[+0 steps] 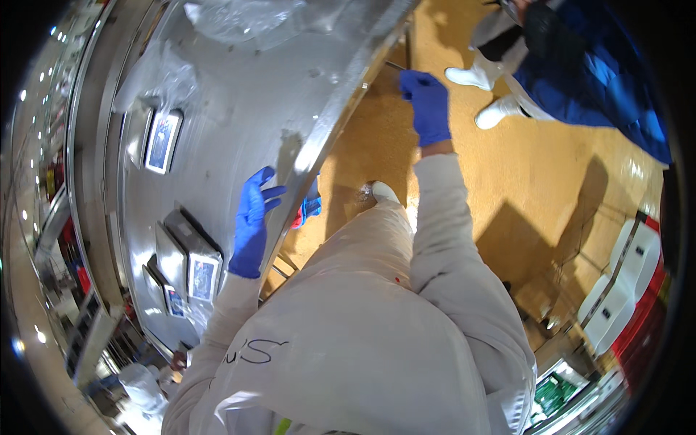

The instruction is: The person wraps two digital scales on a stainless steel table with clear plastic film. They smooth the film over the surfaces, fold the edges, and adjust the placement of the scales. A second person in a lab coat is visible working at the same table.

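Note:
My left hand (pixel 252 221), in a blue glove, is over the near edge of a long steel table (pixel 239 138). Its fingers are spread and nothing shows in them. Out past the table's edge, above the floor, is my right hand (pixel 429 109), also blue-gloved. The fingers of that hand are curled in, and whatever they may hold is hidden. Left of my left hand, metal boxes (pixel 203 254) with white-framed, printed faces lie on the steel. Another such box (pixel 162 141) sits farther up the table, beside crumpled clear plastic (pixel 170 76).
More clear plastic (pixel 246 18) lies at the table's far end. A person in blue (pixel 602 72) with white boots (pixel 500 112) stands at the far right. White panels (pixel 612 308) and a red surface (pixel 645 326) are at the right. Something blue and red (pixel 310 209) shows below the table edge.

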### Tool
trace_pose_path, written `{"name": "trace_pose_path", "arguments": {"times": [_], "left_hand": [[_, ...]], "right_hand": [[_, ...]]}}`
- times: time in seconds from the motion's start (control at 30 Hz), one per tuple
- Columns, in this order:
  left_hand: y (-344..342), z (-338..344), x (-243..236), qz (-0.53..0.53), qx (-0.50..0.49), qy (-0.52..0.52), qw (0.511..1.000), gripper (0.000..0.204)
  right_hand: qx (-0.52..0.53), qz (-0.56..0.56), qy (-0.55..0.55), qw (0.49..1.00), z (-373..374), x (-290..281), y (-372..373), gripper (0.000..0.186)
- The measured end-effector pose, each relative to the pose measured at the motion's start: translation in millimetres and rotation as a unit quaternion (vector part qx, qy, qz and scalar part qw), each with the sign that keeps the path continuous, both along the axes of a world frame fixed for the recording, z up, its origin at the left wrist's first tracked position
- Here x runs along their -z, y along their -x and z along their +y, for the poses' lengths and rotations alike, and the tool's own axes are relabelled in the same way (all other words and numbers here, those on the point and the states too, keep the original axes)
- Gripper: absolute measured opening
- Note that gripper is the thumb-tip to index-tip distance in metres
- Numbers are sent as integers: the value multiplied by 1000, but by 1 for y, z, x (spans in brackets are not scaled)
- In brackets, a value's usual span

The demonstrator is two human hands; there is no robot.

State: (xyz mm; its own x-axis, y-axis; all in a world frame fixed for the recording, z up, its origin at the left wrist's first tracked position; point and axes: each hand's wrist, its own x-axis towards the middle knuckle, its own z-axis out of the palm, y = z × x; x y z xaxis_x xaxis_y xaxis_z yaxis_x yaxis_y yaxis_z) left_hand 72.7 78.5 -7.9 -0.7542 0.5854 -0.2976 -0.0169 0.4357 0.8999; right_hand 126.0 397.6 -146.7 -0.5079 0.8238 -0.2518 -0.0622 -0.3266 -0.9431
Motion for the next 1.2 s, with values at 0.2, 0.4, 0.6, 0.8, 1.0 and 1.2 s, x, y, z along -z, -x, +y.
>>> {"name": "trace_pose_path", "arguments": {"times": [0.2,0.4,0.6,0.8,1.0,1.2], "left_hand": [[18,36,-11,109,-5,-85,990,53],[31,11,-72,80,47,-127,988,51],[12,-99,-50,-67,-213,-230,947,18],[-3,-216,-30,-2,-340,-106,935,26],[9,-216,-59,78,-448,-411,790,40],[13,-222,-39,-24,-451,-277,848,25]], "right_hand": [[-222,-87,-517,822,-56,-171,48,6],[-613,2,-472,633,-134,-269,69,9],[-677,84,-422,597,-223,-278,135,5],[-799,139,-273,518,-326,-254,176,3],[-885,117,-285,350,-399,-258,188,11],[-894,46,-147,420,-393,-242,225,11]]}}
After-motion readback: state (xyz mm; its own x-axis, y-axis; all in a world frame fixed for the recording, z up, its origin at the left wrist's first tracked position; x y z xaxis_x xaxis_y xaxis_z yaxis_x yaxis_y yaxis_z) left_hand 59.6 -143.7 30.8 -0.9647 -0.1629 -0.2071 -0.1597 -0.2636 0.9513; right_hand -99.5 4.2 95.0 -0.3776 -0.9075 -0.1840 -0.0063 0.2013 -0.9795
